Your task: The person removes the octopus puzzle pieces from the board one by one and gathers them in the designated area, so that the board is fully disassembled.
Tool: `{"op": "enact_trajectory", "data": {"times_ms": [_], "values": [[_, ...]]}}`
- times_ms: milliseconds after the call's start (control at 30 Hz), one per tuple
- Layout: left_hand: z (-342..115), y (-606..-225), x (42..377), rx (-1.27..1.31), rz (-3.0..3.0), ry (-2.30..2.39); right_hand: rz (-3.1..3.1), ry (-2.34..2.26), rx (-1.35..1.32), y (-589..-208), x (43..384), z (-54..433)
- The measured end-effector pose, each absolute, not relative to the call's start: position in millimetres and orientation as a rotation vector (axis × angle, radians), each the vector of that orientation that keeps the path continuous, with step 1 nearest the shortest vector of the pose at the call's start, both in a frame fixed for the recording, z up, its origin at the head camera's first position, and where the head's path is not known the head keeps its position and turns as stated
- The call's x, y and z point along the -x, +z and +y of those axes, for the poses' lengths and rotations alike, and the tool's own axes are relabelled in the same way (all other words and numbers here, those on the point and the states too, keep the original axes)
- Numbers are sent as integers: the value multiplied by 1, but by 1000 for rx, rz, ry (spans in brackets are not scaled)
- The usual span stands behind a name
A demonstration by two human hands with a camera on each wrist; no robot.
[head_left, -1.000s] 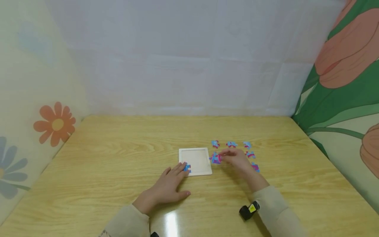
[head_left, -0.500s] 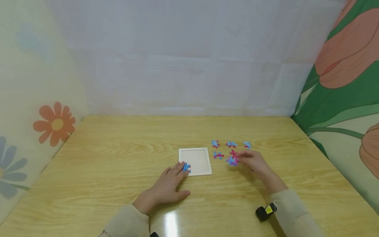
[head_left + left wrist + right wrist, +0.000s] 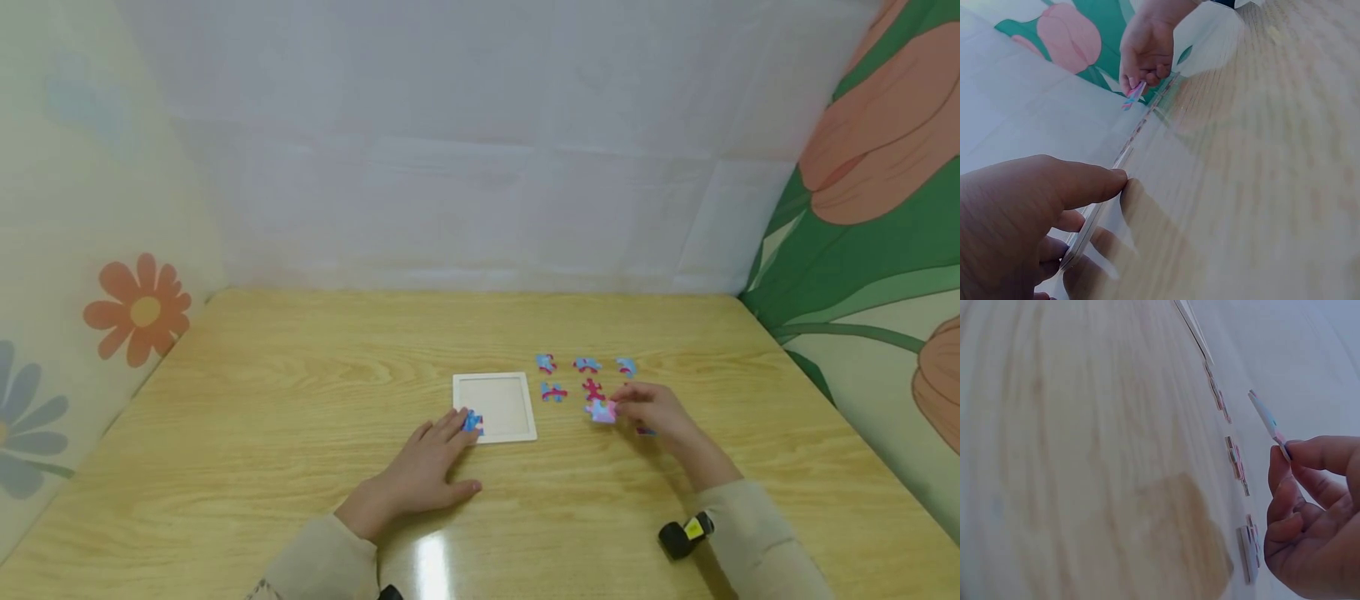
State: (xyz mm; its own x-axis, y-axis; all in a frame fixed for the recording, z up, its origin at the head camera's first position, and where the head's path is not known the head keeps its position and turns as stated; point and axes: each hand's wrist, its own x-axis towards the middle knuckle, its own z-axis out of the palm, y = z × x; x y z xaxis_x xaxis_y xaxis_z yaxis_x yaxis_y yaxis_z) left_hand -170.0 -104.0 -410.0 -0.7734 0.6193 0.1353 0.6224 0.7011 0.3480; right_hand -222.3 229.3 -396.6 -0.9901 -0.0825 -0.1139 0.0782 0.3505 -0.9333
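My right hand (image 3: 660,414) pinches a pink, blue and purple jigsaw piece (image 3: 602,411) between thumb and fingers. In the right wrist view that piece (image 3: 1266,419) is tilted and raised above the table. My left hand (image 3: 420,471) lies spread with its fingertips on the lower left corner of a white square puzzle frame (image 3: 532,421). Under those fingertips shows a blue jigsaw piece (image 3: 472,422) inside the frame, partly covered. Its thumb rests on the table outside the frame.
Right of the frame lie several loose pieces: a back row with a middle one (image 3: 587,365), then a blue-and-red piece (image 3: 554,392) and a red piece (image 3: 593,389). Another piece (image 3: 646,431) is mostly hidden by the right hand. A white cloth (image 3: 480,167) hangs behind the wooden table (image 3: 300,358).
My right hand has carried its jigsaw piece rightward, away from the frame, and its face now looks lighter as it tilts. The left hand stays in place.
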Motion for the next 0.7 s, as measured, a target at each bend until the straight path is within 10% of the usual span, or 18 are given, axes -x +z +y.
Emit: {"op": "enact_trajectory", "data": {"times_ms": [700], "values": [[-103, -411, 170, 1048, -2886, -584, 2583, -1531, -17, -405, 223, 234]]}}
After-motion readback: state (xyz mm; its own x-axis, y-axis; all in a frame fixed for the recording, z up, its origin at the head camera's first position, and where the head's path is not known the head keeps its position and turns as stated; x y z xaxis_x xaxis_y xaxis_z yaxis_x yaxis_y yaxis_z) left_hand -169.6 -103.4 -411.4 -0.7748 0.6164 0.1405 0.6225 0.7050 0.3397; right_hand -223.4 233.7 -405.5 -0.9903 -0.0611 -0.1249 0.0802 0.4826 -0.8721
